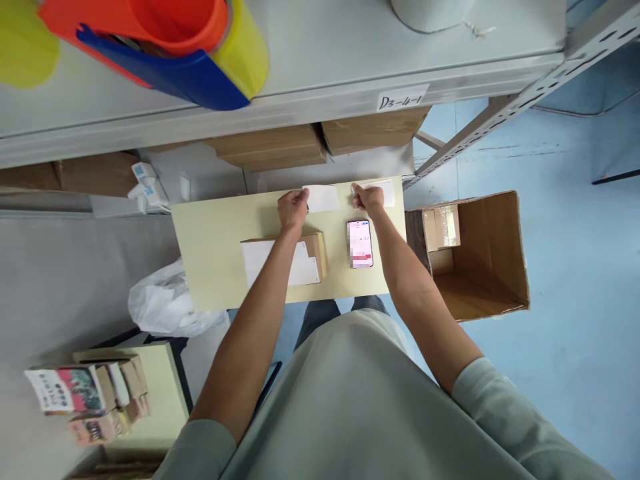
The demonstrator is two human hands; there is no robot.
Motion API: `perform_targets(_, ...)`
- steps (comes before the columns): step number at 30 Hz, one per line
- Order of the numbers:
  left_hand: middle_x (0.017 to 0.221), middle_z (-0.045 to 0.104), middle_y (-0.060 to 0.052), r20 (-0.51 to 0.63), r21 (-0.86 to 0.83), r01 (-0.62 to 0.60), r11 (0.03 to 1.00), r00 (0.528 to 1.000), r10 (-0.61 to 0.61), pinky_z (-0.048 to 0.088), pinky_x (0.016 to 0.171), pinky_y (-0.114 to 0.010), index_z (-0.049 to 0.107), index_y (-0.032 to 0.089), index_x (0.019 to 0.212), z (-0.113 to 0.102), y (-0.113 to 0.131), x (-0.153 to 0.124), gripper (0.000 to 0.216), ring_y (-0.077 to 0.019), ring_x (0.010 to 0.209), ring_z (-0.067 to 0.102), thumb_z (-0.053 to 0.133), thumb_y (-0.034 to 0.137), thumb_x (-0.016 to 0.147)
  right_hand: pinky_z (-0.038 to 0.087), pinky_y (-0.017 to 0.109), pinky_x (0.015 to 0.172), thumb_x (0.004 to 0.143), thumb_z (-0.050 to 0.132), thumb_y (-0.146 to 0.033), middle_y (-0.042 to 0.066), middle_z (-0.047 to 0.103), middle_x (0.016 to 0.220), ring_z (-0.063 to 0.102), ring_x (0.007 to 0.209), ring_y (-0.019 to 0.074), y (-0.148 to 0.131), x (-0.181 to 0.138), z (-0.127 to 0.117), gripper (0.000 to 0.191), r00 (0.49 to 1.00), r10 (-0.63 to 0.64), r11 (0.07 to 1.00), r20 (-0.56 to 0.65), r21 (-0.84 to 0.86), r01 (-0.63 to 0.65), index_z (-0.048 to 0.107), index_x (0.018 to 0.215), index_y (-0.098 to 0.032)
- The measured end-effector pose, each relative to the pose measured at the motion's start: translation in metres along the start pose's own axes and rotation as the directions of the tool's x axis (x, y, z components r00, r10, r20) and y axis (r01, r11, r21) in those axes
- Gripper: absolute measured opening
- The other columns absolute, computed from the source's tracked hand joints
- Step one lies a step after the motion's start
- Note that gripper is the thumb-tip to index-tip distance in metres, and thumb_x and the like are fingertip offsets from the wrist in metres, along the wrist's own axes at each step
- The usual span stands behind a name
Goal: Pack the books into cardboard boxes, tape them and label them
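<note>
My left hand pinches the left edge of a white paper label above the far side of a pale yellow table. My right hand is closed at the label's right end, fingers pinched together. Behind the right hand lies another white sheet. Under my left forearm sits a flat cardboard box with a white label sheet on top. A smartphone with a lit pink screen lies on the table below my right hand.
An open cardboard carton stands on the blue floor to the right. A white plastic bag lies left of the table. Brown boxes sit on a lower shelf beyond; a grey shelf with a tag is overhead. Small boxes are stacked lower left.
</note>
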State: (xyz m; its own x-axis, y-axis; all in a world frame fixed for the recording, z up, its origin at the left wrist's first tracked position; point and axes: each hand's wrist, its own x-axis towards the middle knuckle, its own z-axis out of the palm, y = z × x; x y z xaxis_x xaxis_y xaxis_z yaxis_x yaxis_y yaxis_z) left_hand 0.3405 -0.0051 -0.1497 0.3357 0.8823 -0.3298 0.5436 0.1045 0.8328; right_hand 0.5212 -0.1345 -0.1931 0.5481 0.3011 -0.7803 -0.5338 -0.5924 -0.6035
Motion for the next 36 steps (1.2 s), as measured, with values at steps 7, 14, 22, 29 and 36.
perform_targets(7, 0.082, 0.071, -0.003, 0.092, -0.090, 0.008, 0.996, 0.996, 0.000, 0.061, 0.074, -0.029, 0.074, 0.020, 0.092, -0.044, 0.036, -0.067, 0.033, -0.0178, 0.078, 0.070, 0.078, 0.052, 0.091, 0.056, 0.023, 0.050, 0.097, 0.081, -0.054, 0.002, 0.066, 0.051, 0.062, 0.041, 0.0121, -0.006, -0.019, -0.002, 0.054, 0.995, -0.077, 0.993, 0.059, -0.080, 0.081, 0.059, 0.059, -0.022)
perform_targets(14, 0.096, 0.079, -0.007, 0.143, -0.146, 0.130, 0.981, 0.984, -0.109, 0.065, 0.086, -0.037, 0.078, 0.021, 0.099, -0.056, 0.029, -0.161, 0.046, -0.0234, 0.091, 0.076, 0.081, 0.064, 0.083, 0.059, 0.028, 0.065, 0.078, 0.078, -0.085, 0.003, 0.070, 0.076, 0.068, 0.073, 0.0180, 0.049, -0.130, -0.039, 0.065, 0.883, -0.292, 0.955, 0.367, 0.159, 0.250, 0.065, 0.074, -0.022)
perform_targets(22, 0.087, 0.079, -0.010, 0.355, -0.069, 0.196, 0.978, 0.921, -0.159, 0.061, 0.077, -0.040, 0.082, 0.024, 0.089, -0.081, 0.043, -0.229, 0.037, -0.0234, 0.079, 0.073, 0.081, 0.060, 0.079, 0.036, 0.028, 0.056, 0.075, 0.082, -0.082, -0.005, 0.042, 0.062, 0.038, 0.058, 0.0129, 0.088, -0.217, -0.101, 0.067, 0.885, -0.424, 0.903, 0.193, 0.162, 0.398, 0.048, 0.062, -0.026)
perform_targets(29, 0.085, 0.078, -0.008, 0.524, -0.031, 0.080, 0.996, 0.850, -0.052, 0.061, 0.081, -0.038, 0.081, 0.022, 0.082, -0.093, 0.087, -0.269, 0.025, -0.0237, 0.083, 0.074, 0.079, 0.047, 0.081, 0.031, 0.029, 0.057, 0.079, 0.084, -0.079, -0.005, 0.041, 0.065, 0.036, 0.061, 0.0127, 0.071, -0.257, -0.139, 0.067, 0.844, -0.519, 0.853, 0.135, 0.135, 0.504, 0.047, 0.065, -0.025)
perform_targets(36, 0.077, 0.074, -0.004, 0.531, -0.077, -0.045, 0.996, 0.844, 0.079, 0.057, 0.078, -0.034, 0.077, 0.020, 0.078, -0.098, 0.120, -0.293, 0.019, -0.0206, 0.078, 0.071, 0.077, 0.038, 0.084, 0.033, 0.029, 0.056, 0.084, 0.086, -0.071, -0.005, 0.042, 0.066, 0.038, 0.061, 0.0123, 0.058, -0.286, -0.155, 0.061, 0.807, -0.581, 0.810, 0.104, 0.171, 0.561, 0.051, 0.068, -0.024)
